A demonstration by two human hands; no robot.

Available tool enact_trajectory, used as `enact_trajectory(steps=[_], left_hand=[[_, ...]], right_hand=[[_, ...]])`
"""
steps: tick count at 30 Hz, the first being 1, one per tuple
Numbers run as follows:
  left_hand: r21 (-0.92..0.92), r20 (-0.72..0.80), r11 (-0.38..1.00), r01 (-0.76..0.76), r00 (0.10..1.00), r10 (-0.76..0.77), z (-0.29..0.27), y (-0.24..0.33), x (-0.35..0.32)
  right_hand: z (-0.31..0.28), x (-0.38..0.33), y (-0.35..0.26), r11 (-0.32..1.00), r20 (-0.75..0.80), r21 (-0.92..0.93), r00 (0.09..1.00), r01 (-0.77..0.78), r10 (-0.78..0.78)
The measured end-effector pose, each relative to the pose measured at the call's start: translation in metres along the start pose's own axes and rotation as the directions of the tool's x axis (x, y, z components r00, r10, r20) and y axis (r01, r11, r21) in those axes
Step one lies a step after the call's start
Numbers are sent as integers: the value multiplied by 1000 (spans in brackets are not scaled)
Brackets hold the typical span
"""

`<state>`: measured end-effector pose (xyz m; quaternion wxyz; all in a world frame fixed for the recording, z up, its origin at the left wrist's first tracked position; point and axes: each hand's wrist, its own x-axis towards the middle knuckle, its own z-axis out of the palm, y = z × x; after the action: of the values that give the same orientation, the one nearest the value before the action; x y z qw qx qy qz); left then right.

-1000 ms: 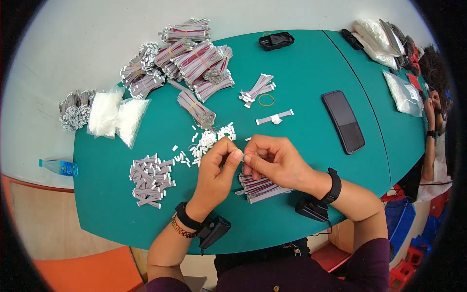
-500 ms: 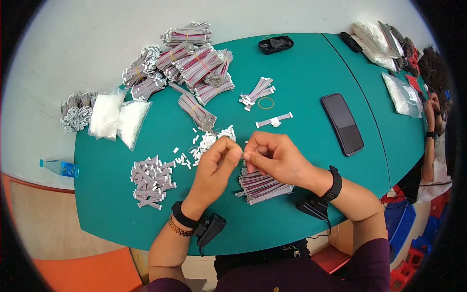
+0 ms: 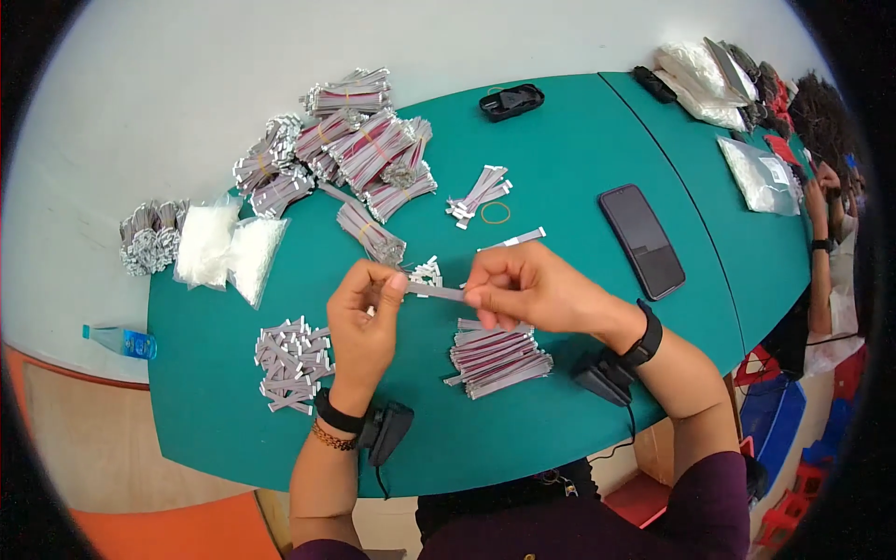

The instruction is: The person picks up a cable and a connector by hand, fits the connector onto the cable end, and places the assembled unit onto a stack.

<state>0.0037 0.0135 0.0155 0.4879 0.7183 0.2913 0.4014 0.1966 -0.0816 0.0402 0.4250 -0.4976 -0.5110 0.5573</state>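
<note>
My left hand point(image 3: 362, 322) and my right hand point(image 3: 523, 287) hold the two ends of one short grey flat ribbon cable point(image 3: 437, 292) level above the green table point(image 3: 579, 159). The left fingertips pinch its left end, the right fingertips its right end. Just under my right hand lies a stack of finished grey-and-red ribbon cables point(image 3: 497, 356). A heap of small white connector pieces point(image 3: 427, 273) lies behind the held cable. To the left of my left hand sits a pile of short cables with white ends point(image 3: 291, 361).
Banded ribbon cable bundles point(image 3: 359, 149) crowd the table's back left, beside clear bags of white parts point(image 3: 229, 245). A black phone point(image 3: 641, 238), a loose cable point(image 3: 511, 240), a rubber band point(image 3: 495, 213) and a small fanned bundle point(image 3: 478, 194) lie to the right. Another person point(image 3: 831, 201) sits far right.
My hands have drawn apart, so the grey cable now shows stretched between them. Both hands sit slightly higher over the table than before.
</note>
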Motion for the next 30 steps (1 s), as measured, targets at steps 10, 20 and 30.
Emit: enact_trajectory(steps=[10,20,30], left_hand=[[-15,6,994,113,994,-113,-36,23,3],[255,-296,916,308,927,-230,-157,4,-64],[527,-298,738,422,905,-304,-196,-22,-71]], right_hand=[[0,0,0,928,-84,-368,993,52,-88],[10,-4,35,519,51,-838,970,170,-237],[7,-3,18,661,24,-750,999,39,-31]])
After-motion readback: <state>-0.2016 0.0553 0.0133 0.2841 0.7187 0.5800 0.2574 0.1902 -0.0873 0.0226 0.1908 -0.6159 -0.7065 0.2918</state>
